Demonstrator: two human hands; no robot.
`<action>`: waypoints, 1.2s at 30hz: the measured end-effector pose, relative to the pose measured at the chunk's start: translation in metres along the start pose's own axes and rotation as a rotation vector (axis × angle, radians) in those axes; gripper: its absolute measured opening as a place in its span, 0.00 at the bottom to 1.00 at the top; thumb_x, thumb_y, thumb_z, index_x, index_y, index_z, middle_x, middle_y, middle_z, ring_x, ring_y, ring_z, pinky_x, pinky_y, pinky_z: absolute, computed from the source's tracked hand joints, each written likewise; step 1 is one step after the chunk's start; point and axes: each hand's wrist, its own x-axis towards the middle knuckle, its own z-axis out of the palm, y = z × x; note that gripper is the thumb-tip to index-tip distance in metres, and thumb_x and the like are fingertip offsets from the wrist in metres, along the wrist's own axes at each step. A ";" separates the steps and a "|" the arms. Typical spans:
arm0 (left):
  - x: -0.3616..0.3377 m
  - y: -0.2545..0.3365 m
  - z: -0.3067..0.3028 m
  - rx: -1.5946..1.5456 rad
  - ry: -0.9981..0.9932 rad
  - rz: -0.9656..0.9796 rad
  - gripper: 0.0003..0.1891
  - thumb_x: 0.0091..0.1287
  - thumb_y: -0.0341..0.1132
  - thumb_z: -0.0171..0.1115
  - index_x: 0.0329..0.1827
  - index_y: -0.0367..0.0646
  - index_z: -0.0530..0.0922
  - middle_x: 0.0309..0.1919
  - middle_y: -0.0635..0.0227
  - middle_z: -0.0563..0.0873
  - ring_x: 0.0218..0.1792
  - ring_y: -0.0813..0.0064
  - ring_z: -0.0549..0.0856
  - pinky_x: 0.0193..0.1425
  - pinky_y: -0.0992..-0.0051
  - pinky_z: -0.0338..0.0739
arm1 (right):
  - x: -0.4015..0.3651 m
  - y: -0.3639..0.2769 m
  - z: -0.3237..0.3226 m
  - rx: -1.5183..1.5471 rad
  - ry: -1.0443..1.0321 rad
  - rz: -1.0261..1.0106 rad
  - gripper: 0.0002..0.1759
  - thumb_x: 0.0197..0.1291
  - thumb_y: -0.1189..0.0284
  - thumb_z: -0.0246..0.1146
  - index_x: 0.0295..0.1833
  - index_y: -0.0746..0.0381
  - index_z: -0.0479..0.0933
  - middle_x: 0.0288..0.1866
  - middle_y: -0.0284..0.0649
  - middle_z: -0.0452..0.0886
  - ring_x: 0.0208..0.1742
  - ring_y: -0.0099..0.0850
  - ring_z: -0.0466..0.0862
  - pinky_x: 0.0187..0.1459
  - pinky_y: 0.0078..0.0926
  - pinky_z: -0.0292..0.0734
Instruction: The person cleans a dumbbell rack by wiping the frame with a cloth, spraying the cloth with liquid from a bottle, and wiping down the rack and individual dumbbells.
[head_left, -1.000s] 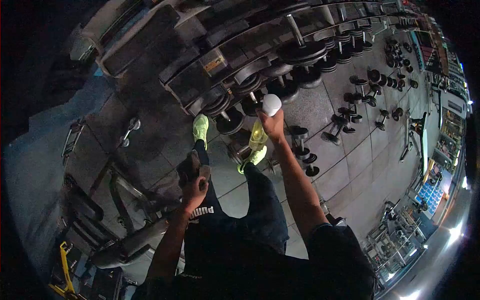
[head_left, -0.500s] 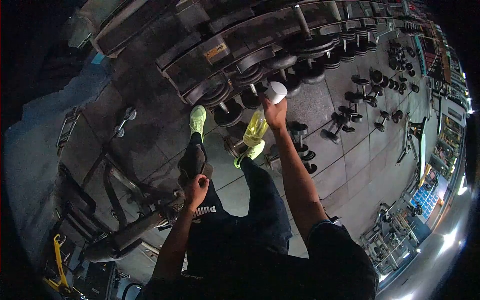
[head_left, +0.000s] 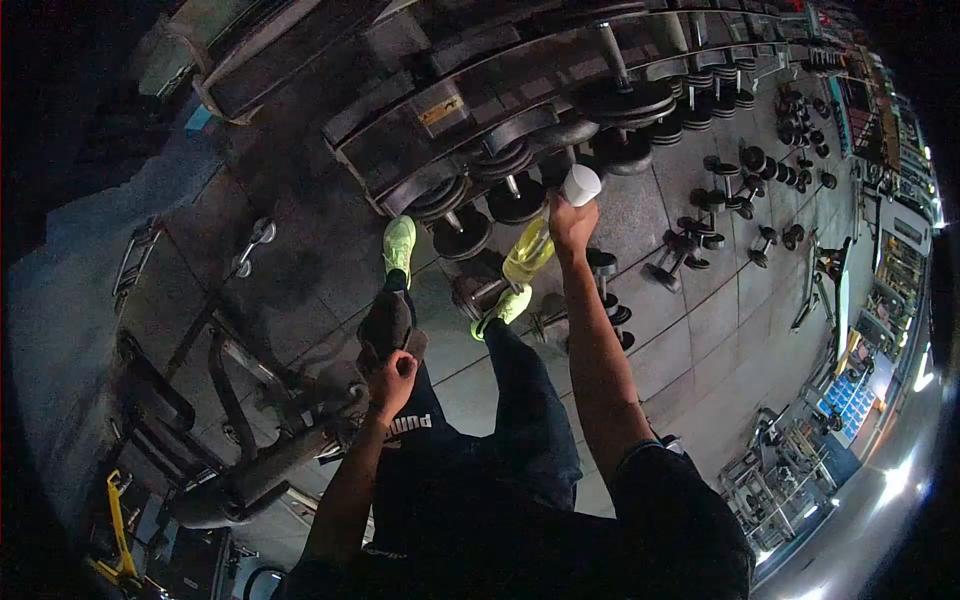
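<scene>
My right hand (head_left: pixel 572 225) is stretched out in front of me, gripping a spray bottle (head_left: pixel 545 230) with yellow liquid and a white head, held over the dumbbells on the floor. My left hand (head_left: pixel 392 372) is lower and closer to my body, closed around a dark folded cloth (head_left: pixel 385 325). Below them are my legs in dark trousers and bright yellow-green shoes (head_left: pixel 400 245), standing on grey floor tiles.
A long dumbbell rack (head_left: pixel 500 120) runs across the top, with several dumbbells (head_left: pixel 700 230) lying on the floor to the right. A weight bench and metal frame (head_left: pixel 260 440) stand at the left. Gym machines (head_left: pixel 800 470) fill the far right.
My right hand has carried the spray bottle a little further right and up, toward the rack. The left hand and its cloth have hardly moved.
</scene>
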 end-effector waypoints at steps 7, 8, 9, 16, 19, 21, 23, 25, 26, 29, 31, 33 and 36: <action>0.002 0.021 -0.013 0.131 -0.011 0.012 0.10 0.72 0.43 0.66 0.46 0.48 0.81 0.39 0.62 0.89 0.43 0.55 0.90 0.44 0.62 0.81 | 0.000 0.005 0.007 0.099 -0.122 -0.052 0.27 0.55 0.70 0.72 0.60 0.66 0.75 0.48 0.47 0.86 0.49 0.40 0.86 0.53 0.37 0.79; 0.002 0.018 -0.013 0.121 -0.010 0.023 0.10 0.72 0.43 0.66 0.45 0.47 0.81 0.38 0.62 0.89 0.43 0.55 0.90 0.44 0.63 0.81 | -0.001 0.007 0.011 0.115 -0.107 -0.079 0.29 0.55 0.71 0.72 0.62 0.65 0.74 0.49 0.47 0.86 0.50 0.40 0.86 0.54 0.37 0.79; 0.003 0.013 -0.010 0.111 -0.007 0.034 0.10 0.72 0.42 0.66 0.45 0.47 0.81 0.38 0.62 0.89 0.44 0.56 0.90 0.44 0.63 0.81 | -0.008 -0.011 0.011 0.079 -0.082 -0.074 0.29 0.55 0.73 0.72 0.62 0.65 0.73 0.50 0.46 0.85 0.51 0.39 0.85 0.55 0.35 0.78; 0.007 0.021 -0.013 0.034 -0.008 -0.025 0.08 0.72 0.40 0.67 0.44 0.47 0.80 0.37 0.62 0.89 0.43 0.55 0.90 0.44 0.63 0.81 | 0.002 -0.026 0.035 0.391 -0.155 -0.210 0.31 0.57 0.80 0.70 0.65 0.64 0.69 0.49 0.41 0.82 0.51 0.32 0.81 0.56 0.29 0.74; 0.007 0.024 -0.016 0.032 -0.011 -0.029 0.08 0.71 0.40 0.67 0.44 0.47 0.80 0.37 0.62 0.88 0.43 0.55 0.90 0.44 0.62 0.81 | -0.001 -0.067 0.036 0.285 -0.194 -0.290 0.28 0.58 0.80 0.69 0.63 0.63 0.67 0.47 0.38 0.81 0.48 0.31 0.80 0.54 0.28 0.74; 0.008 0.008 -0.009 0.031 0.024 0.010 0.09 0.70 0.40 0.67 0.44 0.47 0.80 0.37 0.61 0.88 0.43 0.55 0.90 0.44 0.62 0.81 | 0.001 -0.085 0.041 0.209 -0.188 -0.325 0.28 0.58 0.80 0.69 0.62 0.63 0.67 0.47 0.38 0.81 0.48 0.30 0.80 0.53 0.28 0.75; 0.010 -0.018 0.004 -0.029 0.027 0.019 0.09 0.70 0.40 0.68 0.44 0.47 0.80 0.37 0.61 0.88 0.44 0.55 0.90 0.44 0.62 0.81 | 0.002 -0.093 0.043 0.223 -0.193 -0.302 0.23 0.58 0.78 0.70 0.59 0.64 0.73 0.47 0.39 0.84 0.47 0.31 0.82 0.52 0.29 0.77; 0.011 -0.025 0.008 -0.058 0.032 0.018 0.09 0.70 0.41 0.68 0.44 0.47 0.80 0.38 0.61 0.88 0.44 0.54 0.90 0.44 0.62 0.80 | 0.015 -0.082 0.054 0.260 -0.207 -0.207 0.21 0.58 0.76 0.72 0.57 0.65 0.77 0.49 0.40 0.85 0.48 0.34 0.84 0.52 0.31 0.78; 0.010 -0.025 0.008 -0.057 0.034 0.012 0.09 0.70 0.41 0.68 0.44 0.46 0.80 0.37 0.61 0.88 0.44 0.54 0.90 0.43 0.62 0.80 | 0.014 -0.093 0.054 0.183 -0.183 -0.221 0.21 0.58 0.74 0.73 0.56 0.65 0.77 0.47 0.41 0.86 0.47 0.34 0.84 0.51 0.31 0.78; 0.012 -0.025 0.007 -0.087 0.027 0.024 0.09 0.70 0.40 0.67 0.43 0.45 0.80 0.37 0.60 0.88 0.43 0.54 0.90 0.43 0.62 0.80 | 0.010 -0.129 0.055 0.015 -0.113 -0.254 0.22 0.57 0.68 0.75 0.53 0.67 0.79 0.43 0.44 0.88 0.44 0.33 0.86 0.49 0.31 0.79; 0.012 -0.026 0.005 -0.083 0.018 0.019 0.09 0.71 0.40 0.67 0.43 0.45 0.80 0.37 0.60 0.88 0.43 0.55 0.90 0.43 0.62 0.80 | 0.016 -0.129 0.060 -0.020 -0.070 -0.265 0.22 0.56 0.65 0.76 0.50 0.68 0.79 0.41 0.45 0.88 0.42 0.32 0.86 0.48 0.30 0.79; 0.012 -0.006 -0.007 -0.045 0.008 -0.006 0.08 0.71 0.39 0.66 0.43 0.44 0.79 0.36 0.60 0.87 0.43 0.57 0.90 0.43 0.63 0.80 | 0.015 -0.135 0.059 -0.043 -0.068 -0.234 0.21 0.56 0.67 0.75 0.50 0.68 0.79 0.39 0.45 0.87 0.40 0.33 0.86 0.47 0.31 0.79; 0.013 0.037 -0.030 0.015 -0.030 -0.081 0.08 0.72 0.38 0.65 0.43 0.44 0.80 0.37 0.60 0.88 0.43 0.58 0.90 0.44 0.63 0.80 | 0.014 -0.133 0.060 0.001 -0.109 -0.257 0.21 0.56 0.70 0.75 0.51 0.68 0.78 0.41 0.46 0.87 0.42 0.33 0.85 0.48 0.31 0.79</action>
